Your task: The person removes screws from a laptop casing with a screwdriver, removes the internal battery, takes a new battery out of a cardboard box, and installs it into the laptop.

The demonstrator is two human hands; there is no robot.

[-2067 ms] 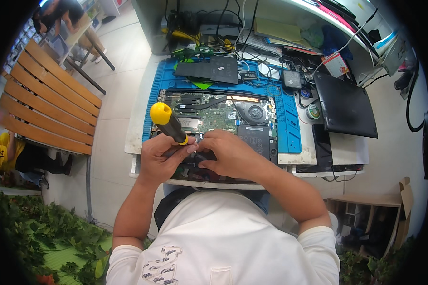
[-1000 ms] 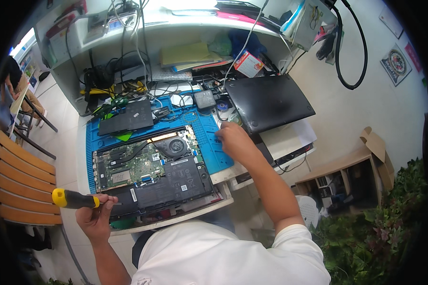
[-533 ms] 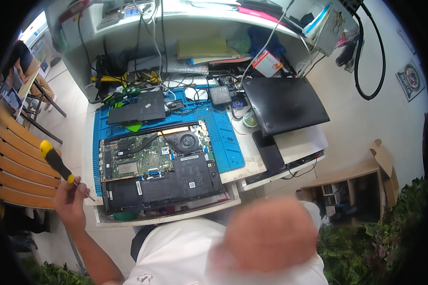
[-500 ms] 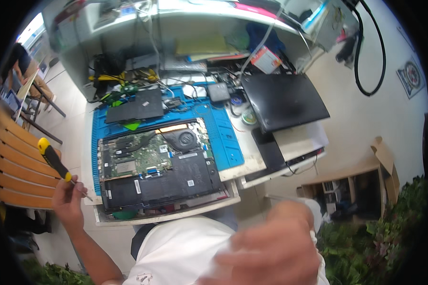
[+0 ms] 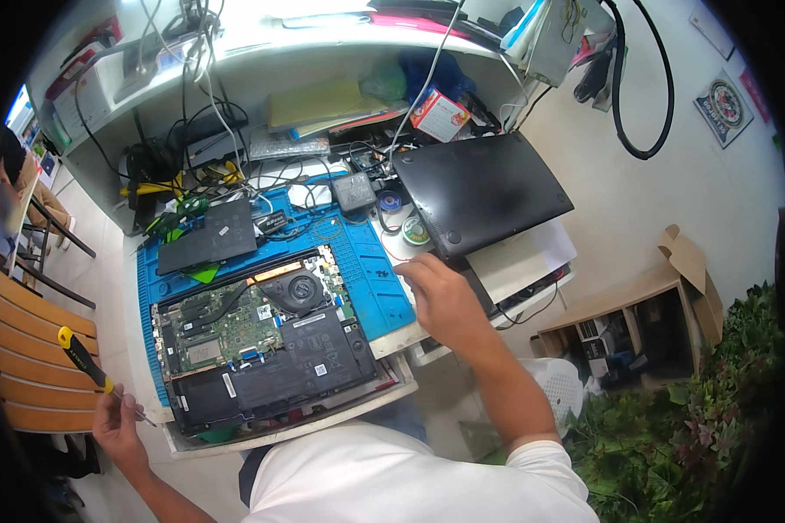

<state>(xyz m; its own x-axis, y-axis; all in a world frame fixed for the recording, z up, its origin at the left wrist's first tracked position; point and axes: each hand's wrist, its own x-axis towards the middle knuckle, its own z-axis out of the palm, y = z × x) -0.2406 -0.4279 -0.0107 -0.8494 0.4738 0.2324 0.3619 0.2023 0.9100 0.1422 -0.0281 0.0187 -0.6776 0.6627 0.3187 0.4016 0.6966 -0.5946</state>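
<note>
My left hand (image 5: 120,429) is closed around the shaft end of a yellow-and-black screwdriver (image 5: 84,358), whose handle points up and away from me; the tip is beside the desk's front left corner. An opened laptop base (image 5: 262,349) lies on a blue repair mat (image 5: 382,301), showing its green circuit board (image 5: 244,324), round fan (image 5: 298,293) and black battery (image 5: 275,383). My right hand (image 5: 445,305) hovers at the mat's right edge, next to small dark pieces on the mat. Its fingers are curled together; anything between them is hidden.
A black laptop panel (image 5: 484,192) rests at the right, beside solder spools (image 5: 416,230) and a grey adapter box (image 5: 354,192). Another dark panel (image 5: 208,237) lies behind the open laptop. Cables clutter the back. An open drawer (image 5: 296,425) juts out in front.
My right hand has moved forward from near my body to the mat's right edge. The left hand still holds the screwdriver. The whole view has shifted.
</note>
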